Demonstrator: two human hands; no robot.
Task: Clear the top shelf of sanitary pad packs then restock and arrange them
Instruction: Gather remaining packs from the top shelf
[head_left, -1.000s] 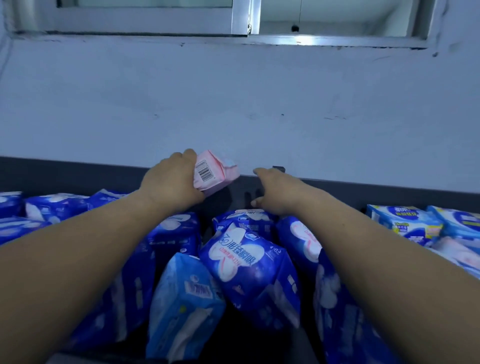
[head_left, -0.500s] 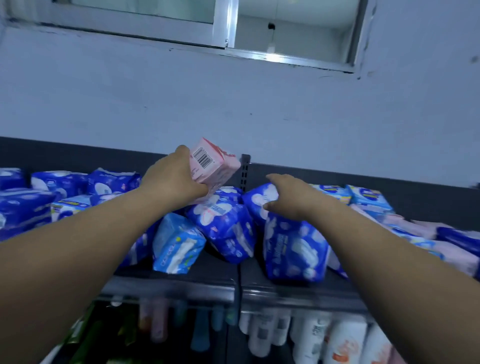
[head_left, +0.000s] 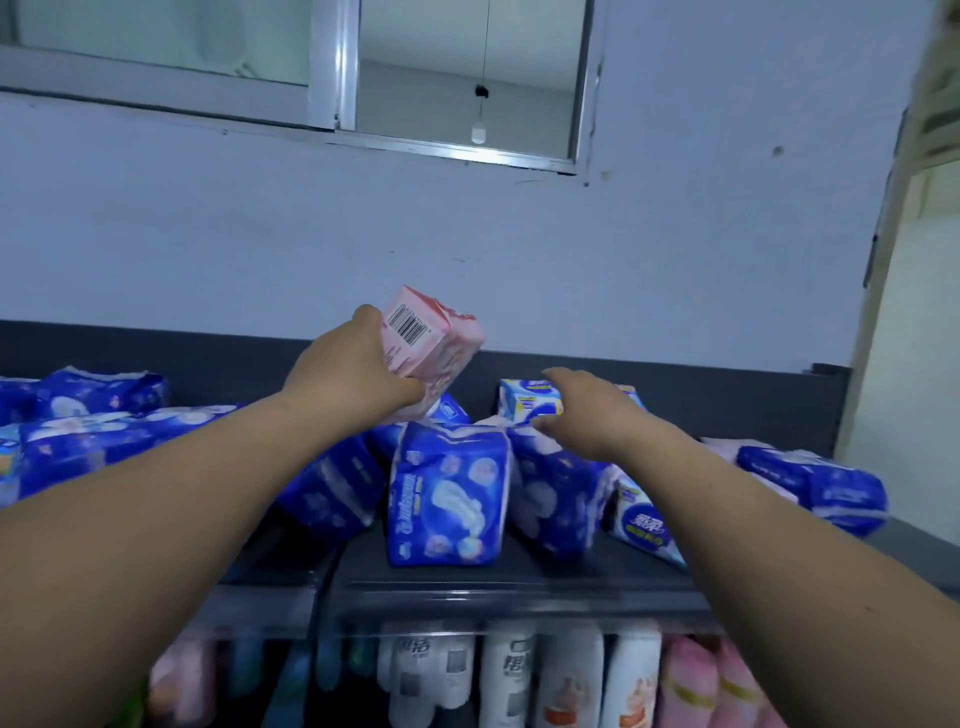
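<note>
My left hand (head_left: 358, 371) grips a pink sanitary pad pack (head_left: 434, 343), barcode side facing me, lifted above the pile on the dark top shelf (head_left: 519, 577). My right hand (head_left: 587, 410) reaches forward with fingers extended over a light blue and white pack (head_left: 527, 402) at the back of the shelf; whether it touches that pack I cannot tell. A dark blue pack (head_left: 449, 501) stands upright between my forearms. Several more blue packs lie jumbled to the left (head_left: 98, 400) and right (head_left: 831, 483).
Behind the shelf runs a dark back panel (head_left: 727, 395) below a pale wall with a window (head_left: 457, 78). Below the top shelf hang rows of white and pink packs (head_left: 566, 680). A doorway edge (head_left: 904, 260) is at the right.
The view has pulled back and lowered, showing the shelf front and the lower row. My left hand raised the pink pack higher. My right hand moved off a dark blue pack toward the light blue one.
</note>
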